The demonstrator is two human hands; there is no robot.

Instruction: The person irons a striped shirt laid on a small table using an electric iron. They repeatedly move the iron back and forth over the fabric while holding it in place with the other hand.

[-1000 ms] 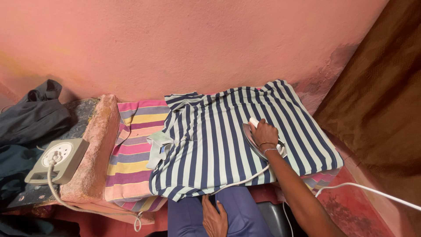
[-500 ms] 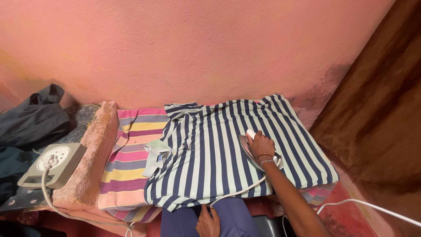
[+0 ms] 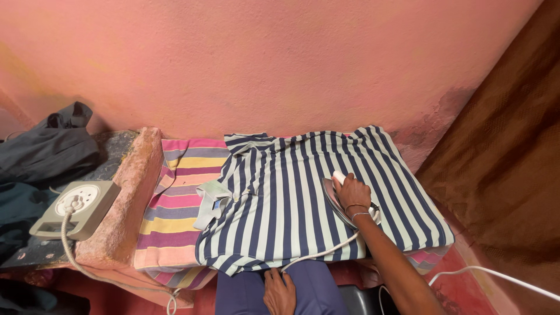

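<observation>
Striped shirt (image 3: 291,186) spread flat, navy-white, right hand (image 3: 353,193) grip clasping iron (image 3: 341,198)

The right hand (image 3: 353,192) gripping the white electric iron (image 3: 344,198) has slid slightly back along the navy-and-white striped cotton shirt (image 3: 280,198) (small move), camera view shifting a bit too.

Small blue label (image 3: 217,203) inside the shirt collar (image 3: 211,198)
</observation>
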